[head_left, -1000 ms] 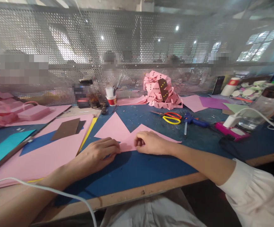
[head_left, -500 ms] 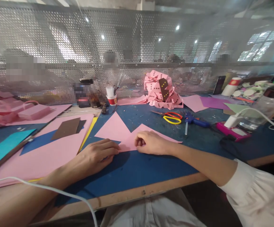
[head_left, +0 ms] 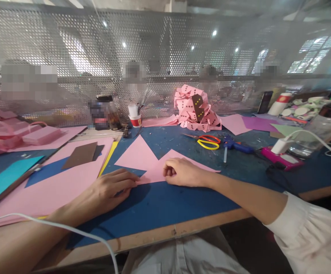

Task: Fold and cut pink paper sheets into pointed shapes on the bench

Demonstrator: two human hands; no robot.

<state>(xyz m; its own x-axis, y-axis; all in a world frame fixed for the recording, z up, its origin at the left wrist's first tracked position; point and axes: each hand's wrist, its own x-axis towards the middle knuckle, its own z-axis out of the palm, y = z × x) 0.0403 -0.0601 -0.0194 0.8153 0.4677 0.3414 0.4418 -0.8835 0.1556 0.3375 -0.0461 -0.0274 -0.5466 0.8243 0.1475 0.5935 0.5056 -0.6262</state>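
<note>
A pink sheet of paper [head_left: 152, 173], with pointed corners, lies on the blue work mat [head_left: 159, 205] in front of me. My right hand [head_left: 182, 172] rests on it, fingers curled in and pressed down against the paper. At the sheet's left tip is my left hand [head_left: 114, 189], its fingers stretched forward and touching the narrow corner, the thumb a little apart underneath. A pointed part of the pink paper stretches up and away to the left between the hands.
Scissors [head_left: 208, 142] and a blue glue gun [head_left: 238, 146] lie beyond my right hand. Stacked pink sheets [head_left: 68, 198] are at left. Behind stand a dotted pink paper piece [head_left: 192, 108] and a paper cup [head_left: 135, 118]. A white cable [head_left: 77, 231] crosses my left forearm.
My left hand has slid slightly left and toward me along the paper's near edge, baring more of its left corner. My right hand has stayed in place.
</note>
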